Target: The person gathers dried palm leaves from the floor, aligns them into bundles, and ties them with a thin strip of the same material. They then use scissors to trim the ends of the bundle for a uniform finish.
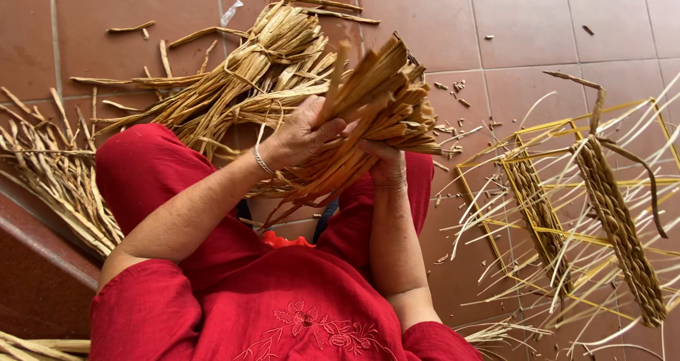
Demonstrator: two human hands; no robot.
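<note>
A thick bundle of dried tan plant strips [375,99] is held up over my lap. My right hand [386,164] grips the bundle from below. My left hand [304,131], with a thin silver bracelet at the wrist, lies on top of the bundle and pinches a single strip [333,85] between thumb and fingers. I wear red clothes [234,290] and sit above a red tiled floor [552,28].
A larger tied sheaf of dried strips [241,77] lies on the floor beyond my hands. More strips [57,177] are heaped at the left. At the right stands a half-woven piece [616,219] on a yellow wire frame [524,191] with loose ends sticking out.
</note>
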